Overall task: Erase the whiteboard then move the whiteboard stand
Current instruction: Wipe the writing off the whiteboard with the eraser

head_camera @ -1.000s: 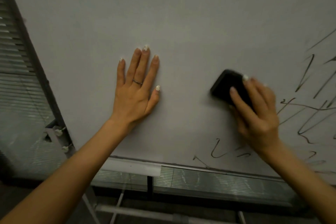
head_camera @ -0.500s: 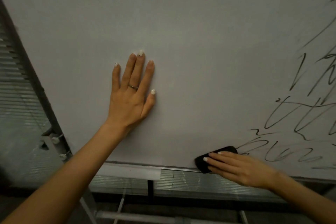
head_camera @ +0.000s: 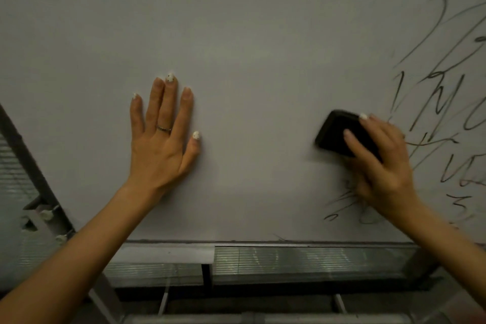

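On the whiteboard (head_camera: 249, 34), head view: left hand (head_camera: 163, 137) flat, fingers straight, likely bracing the board; right hand (head_camera: 381, 163) grips black eraser (head_camera: 339, 133) against the surface beside remaining scribbles (head_camera: 444, 102), right side uncleaned

The scene is dimly and evenly lit; no glare is seen on the whiteboard (head_camera: 236, 34). Motion blur is shown on the right hand (head_camera: 378, 163), the eraser (head_camera: 336, 131) and the marker strokes (head_camera: 447, 102) toward 3 o'clock. Wide-angle distortion is visible at the edges.
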A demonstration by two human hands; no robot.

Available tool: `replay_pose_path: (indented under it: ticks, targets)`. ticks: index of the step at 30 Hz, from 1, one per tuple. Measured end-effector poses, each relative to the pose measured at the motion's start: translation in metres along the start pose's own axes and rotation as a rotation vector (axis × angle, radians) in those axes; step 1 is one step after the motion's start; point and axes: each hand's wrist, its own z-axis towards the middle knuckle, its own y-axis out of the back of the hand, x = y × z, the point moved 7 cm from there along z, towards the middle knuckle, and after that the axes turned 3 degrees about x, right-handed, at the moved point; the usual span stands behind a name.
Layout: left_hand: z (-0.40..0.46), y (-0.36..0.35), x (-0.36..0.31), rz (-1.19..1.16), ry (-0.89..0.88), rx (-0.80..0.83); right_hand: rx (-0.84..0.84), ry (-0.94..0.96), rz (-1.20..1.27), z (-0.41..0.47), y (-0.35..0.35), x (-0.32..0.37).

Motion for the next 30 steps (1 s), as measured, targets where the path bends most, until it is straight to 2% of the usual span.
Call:
replay_pose_path:
  ticks: [4,10,16,19,25,30]
  targets:
    - [0.0,0.001,0.003,0.013,-0.016,0.013,0.054,0.086,0.037,-0.058,-0.026,0.033]
    - [0.001,-0.001,-0.001,0.005,-0.016,0.024,0.289,0.234,0.023,-0.135,-0.065,0.067]
    - [0.0,0.003,0.002,0.003,-0.026,0.03,0.387,0.437,-0.024,-0.136,-0.063,0.065]
    - [-0.002,0.004,0.004,0.0,-0.046,0.041,0.287,0.416,-0.027,-0.095,-0.04,0.043]
    - [-0.002,0.003,-0.001,0.002,-0.032,0.027,-0.005,0.101,-0.073,0.008,0.007,-0.005]
    - [-0.003,-0.001,-0.004,-0.026,0.037,0.034,-0.107,0.045,0.032,0.054,-0.007,0.035]
